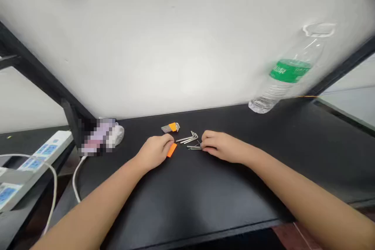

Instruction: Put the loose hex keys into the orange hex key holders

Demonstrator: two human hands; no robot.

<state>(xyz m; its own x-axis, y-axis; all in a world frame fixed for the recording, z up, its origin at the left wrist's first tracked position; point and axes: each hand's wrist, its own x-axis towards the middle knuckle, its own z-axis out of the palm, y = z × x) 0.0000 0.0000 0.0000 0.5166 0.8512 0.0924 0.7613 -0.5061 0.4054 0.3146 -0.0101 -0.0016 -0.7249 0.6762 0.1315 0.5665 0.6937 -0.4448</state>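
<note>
My left hand (156,151) is closed on an orange plastic hex key holder (172,150), just above the black tabletop. My right hand (219,146) has its fingers pinched at a few thin hex keys (193,147), whose ends poke out to the left of the fingertips. Between the hands and slightly farther back lie several larger loose L-shaped hex keys (190,138), side by side. Behind my left hand rests a second set of hex keys (170,127) in an orange holder. My fingers hide part of the held holder and of the thin keys.
A large clear bottle with a green label (290,71) stands at the back right against the white wall (187,47). On the left are a white power strip (35,168), a white cable (76,179) and a pixelated object (98,136). The black table (181,203) ends in front.
</note>
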